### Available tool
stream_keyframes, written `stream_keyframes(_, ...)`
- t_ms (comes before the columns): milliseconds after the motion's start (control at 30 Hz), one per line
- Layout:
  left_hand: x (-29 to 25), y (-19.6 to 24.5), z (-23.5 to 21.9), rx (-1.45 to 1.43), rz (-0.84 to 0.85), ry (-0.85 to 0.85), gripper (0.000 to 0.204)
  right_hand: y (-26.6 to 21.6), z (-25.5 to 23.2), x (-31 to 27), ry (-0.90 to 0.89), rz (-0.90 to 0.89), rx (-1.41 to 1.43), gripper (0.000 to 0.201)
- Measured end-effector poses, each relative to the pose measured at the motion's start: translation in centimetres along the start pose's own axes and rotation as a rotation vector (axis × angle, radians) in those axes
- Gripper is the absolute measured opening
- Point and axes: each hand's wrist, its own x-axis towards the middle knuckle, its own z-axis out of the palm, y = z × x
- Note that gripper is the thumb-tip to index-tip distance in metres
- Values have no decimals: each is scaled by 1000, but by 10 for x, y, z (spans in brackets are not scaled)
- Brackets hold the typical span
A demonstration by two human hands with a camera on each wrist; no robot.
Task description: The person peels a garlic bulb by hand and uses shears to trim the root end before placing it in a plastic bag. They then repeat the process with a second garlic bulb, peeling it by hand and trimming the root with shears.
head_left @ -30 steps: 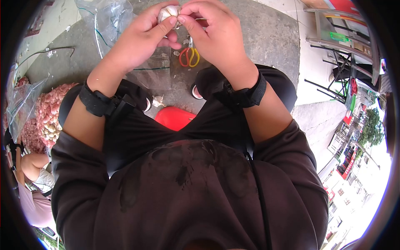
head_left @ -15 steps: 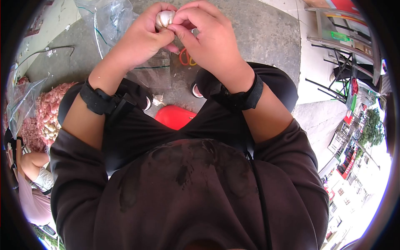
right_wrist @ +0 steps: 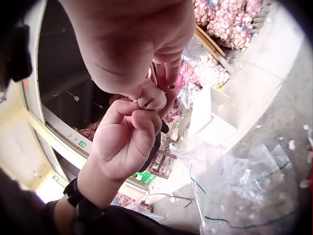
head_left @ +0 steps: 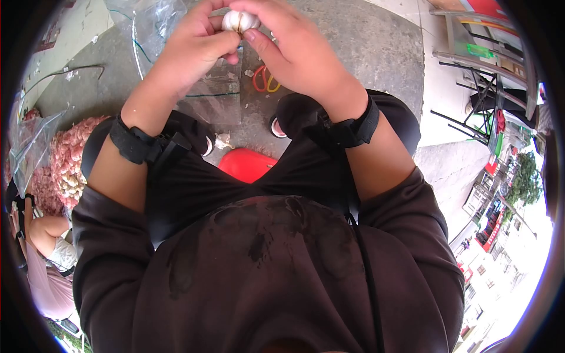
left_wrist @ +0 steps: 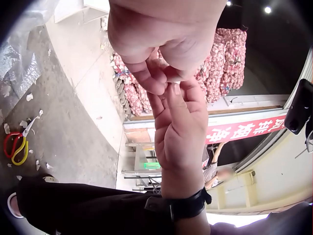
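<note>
A white garlic bulb is held in front of me over the concrete ground, pinched from both sides. My left hand grips its left side with thumb and curled fingers. My right hand grips the right side, thumb pressed under the bulb. In the right wrist view the bulb shows between my right hand above and the left hand below. In the left wrist view the fingers of both hands meet and the bulb is hidden.
Red-and-yellow-handled scissors lie on the ground below the hands, amid bits of peel. A clear plastic bag lies at the left, a red stool between my knees. Mesh sacks of garlic and another person are at the left, a metal frame at the right.
Both hands have risen slightly and turned the bulb between them. The right thumb has shifted under the bulb. The scissors, half covered before, show again below the hands.
</note>
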Motion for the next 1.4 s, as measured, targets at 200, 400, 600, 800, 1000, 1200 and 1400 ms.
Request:
stream_keyframes(200, -4, 13, 26, 10, -126, 252, 31, -2, -18, 0, -119, 245, -72, 38)
stream_keyframes(400, -5, 3, 18, -71, -165, 320, 25, -6, -15, 0, -169, 191, -151, 39)
stream_keyframes(600, -5, 2, 16, -127, -222, 280, 21, -3, -11, -1, -182, 188, -165, 42)
stream_keyframes(800, -5, -1, 26, -98, -333, 306, 16, 7, -11, -7, -214, 152, -199, 43)
stream_keyframes(1000, -4, 0, 26, -133, -376, 288, 11, -6, -12, -1, -234, 204, -188, 43)
stream_keyframes(1200, -7, 3, 31, -154, -351, 250, 11, -6, -15, 3, -241, 238, -124, 42)
stream_keyframes(1400, -4, 0, 22, -78, -283, 178, 14, -3, -14, 0, -178, 436, 63, 39)
